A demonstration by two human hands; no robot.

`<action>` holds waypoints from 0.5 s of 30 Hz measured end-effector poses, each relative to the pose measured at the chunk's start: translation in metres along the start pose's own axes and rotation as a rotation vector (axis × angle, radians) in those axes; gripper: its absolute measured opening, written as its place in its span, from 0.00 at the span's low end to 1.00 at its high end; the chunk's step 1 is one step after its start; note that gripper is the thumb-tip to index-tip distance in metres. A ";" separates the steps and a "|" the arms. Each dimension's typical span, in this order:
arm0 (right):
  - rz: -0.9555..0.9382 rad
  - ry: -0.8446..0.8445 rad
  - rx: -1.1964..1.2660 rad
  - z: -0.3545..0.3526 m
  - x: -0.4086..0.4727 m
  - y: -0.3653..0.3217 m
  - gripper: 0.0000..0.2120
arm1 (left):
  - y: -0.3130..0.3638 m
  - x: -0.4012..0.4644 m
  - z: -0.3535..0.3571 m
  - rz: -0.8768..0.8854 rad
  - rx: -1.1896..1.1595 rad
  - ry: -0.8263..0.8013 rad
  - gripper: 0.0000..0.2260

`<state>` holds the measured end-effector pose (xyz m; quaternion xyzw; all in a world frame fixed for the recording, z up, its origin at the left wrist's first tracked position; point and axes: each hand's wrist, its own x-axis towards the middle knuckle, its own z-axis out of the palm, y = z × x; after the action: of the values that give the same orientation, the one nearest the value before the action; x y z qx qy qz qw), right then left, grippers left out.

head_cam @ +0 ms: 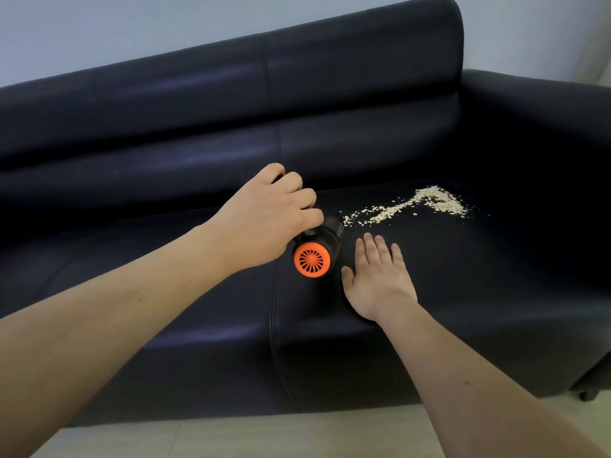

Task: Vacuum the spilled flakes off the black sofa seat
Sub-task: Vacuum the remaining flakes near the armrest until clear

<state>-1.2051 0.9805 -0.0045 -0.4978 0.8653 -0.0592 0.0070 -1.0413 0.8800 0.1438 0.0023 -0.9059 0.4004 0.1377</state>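
Observation:
A trail of pale flakes [420, 204] lies on the right cushion of the black sofa seat [479, 276], thickest at its far right end. My left hand [269, 213] grips the handle of a small black handheld vacuum [322, 242] with an orange vented rear cap. The vacuum's nozzle points at the left end of the flake trail and sits just short of it. My right hand [377, 276] rests flat on the seat, fingers straight, just right of the vacuum and in front of the flakes.
The sofa backrest [264, 94] runs behind the seat, and the right armrest [545, 127] rises past the flakes. A seam [272, 309] divides the two seat cushions below the vacuum. Light floor [264, 438] lies in front of the sofa.

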 end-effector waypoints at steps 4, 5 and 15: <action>0.000 0.006 0.001 0.001 0.001 -0.001 0.33 | 0.000 0.005 0.006 -0.013 0.009 -0.006 0.14; 0.000 0.005 0.003 0.001 0.002 -0.001 0.33 | -0.001 0.006 0.008 -0.014 0.012 -0.008 0.14; 0.003 0.009 0.006 0.001 0.002 0.000 0.33 | -0.002 0.016 0.019 -0.009 0.034 -0.023 0.14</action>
<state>-1.2057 0.9785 -0.0052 -0.4963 0.8658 -0.0642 0.0047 -1.0607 0.8664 0.1375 0.0132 -0.9004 0.4153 0.1289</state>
